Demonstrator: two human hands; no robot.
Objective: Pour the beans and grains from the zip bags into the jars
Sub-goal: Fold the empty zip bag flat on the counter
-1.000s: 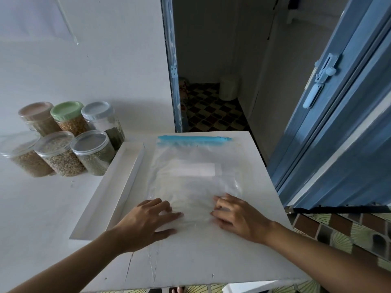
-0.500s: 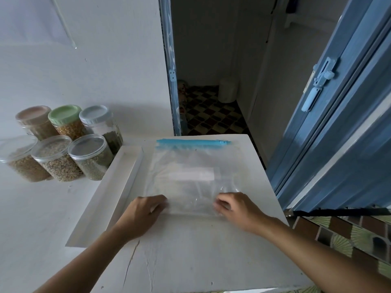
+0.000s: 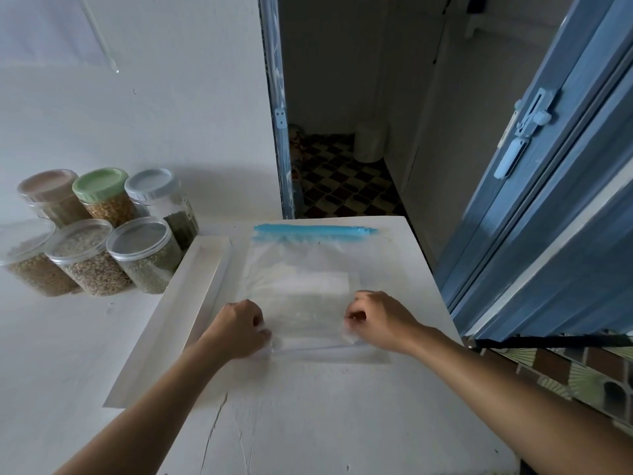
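Clear plastic zip bag (image 3: 308,269): near edge now pinched in curled fingers of left hand (image 3: 239,329) and right hand (image 3: 380,322), flat before | emptied bag judged being folded.

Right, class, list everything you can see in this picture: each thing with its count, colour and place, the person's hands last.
zip bag: one, clear with a blue zip strip, flat on the table.
jars: six, clear, lidded, holding grains, grouped at left.
table: one, white, centre.
door: one, blue, right.
left hand: one, grips the bag's near left corner.
right hand: one, grips the bag's near right corner.
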